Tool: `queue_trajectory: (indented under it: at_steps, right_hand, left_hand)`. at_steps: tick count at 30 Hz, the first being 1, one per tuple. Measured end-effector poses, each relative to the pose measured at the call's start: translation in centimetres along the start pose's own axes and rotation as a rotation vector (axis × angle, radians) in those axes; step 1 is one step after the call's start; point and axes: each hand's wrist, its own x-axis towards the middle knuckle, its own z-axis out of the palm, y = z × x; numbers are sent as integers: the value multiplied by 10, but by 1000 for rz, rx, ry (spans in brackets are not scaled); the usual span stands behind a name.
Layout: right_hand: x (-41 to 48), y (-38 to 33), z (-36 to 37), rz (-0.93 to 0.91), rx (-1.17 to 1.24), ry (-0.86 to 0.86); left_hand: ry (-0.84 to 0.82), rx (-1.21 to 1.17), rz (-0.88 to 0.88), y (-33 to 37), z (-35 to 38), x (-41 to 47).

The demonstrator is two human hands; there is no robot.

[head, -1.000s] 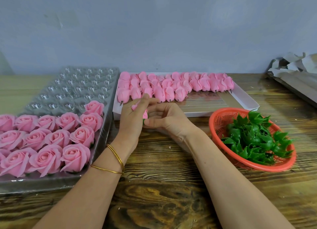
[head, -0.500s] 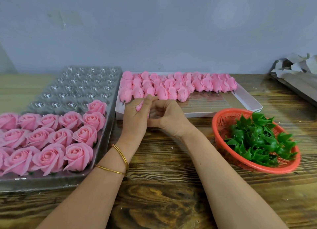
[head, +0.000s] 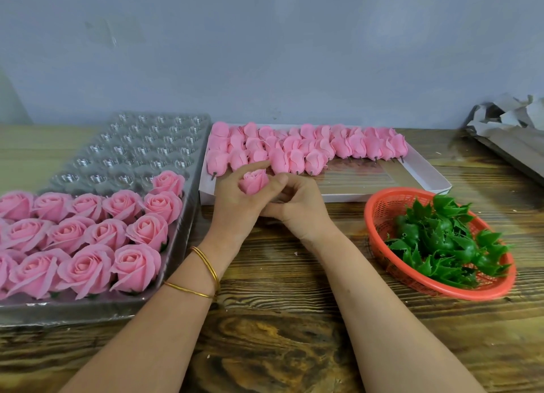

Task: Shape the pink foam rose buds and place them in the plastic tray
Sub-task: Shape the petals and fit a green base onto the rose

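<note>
One pink foam rose bud is held upright between both hands, just in front of the white box. My left hand wraps it from the left, index finger raised over its top. My right hand pinches its right side with the thumb. Several closed pink buds lie in rows along the back of the white box. The clear plastic tray at the left holds several opened pink roses in its near cells, and its far cells are bare.
A red mesh basket of green plastic calyxes stands on the right of the wooden table. Crumpled grey paper lies at the far right. A grey wall runs behind.
The bud has risen out from between my palms and now shows upright. My right thumb has moved up onto its side, and my left index finger has lifted over it.
</note>
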Motion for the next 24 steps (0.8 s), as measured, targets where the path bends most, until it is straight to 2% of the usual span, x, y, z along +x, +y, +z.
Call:
queue_trajectory:
  at_steps: [3, 7, 15, 24]
  right_hand:
    - [0, 1, -3, 10, 33, 84]
    - [2, 3, -2, -1, 3, 134]
    - [1, 5, 1, -75, -44, 91]
    - [-2, 3, 2, -78, -47, 34]
  left_hand:
    - [28, -38, -20, -3, 1, 0]
    - [-17, -93, -67, -4, 6, -2]
    - [-53, -168, -135, -7, 5, -1]
    - [-34, -217, -95, -5, 4, -2]
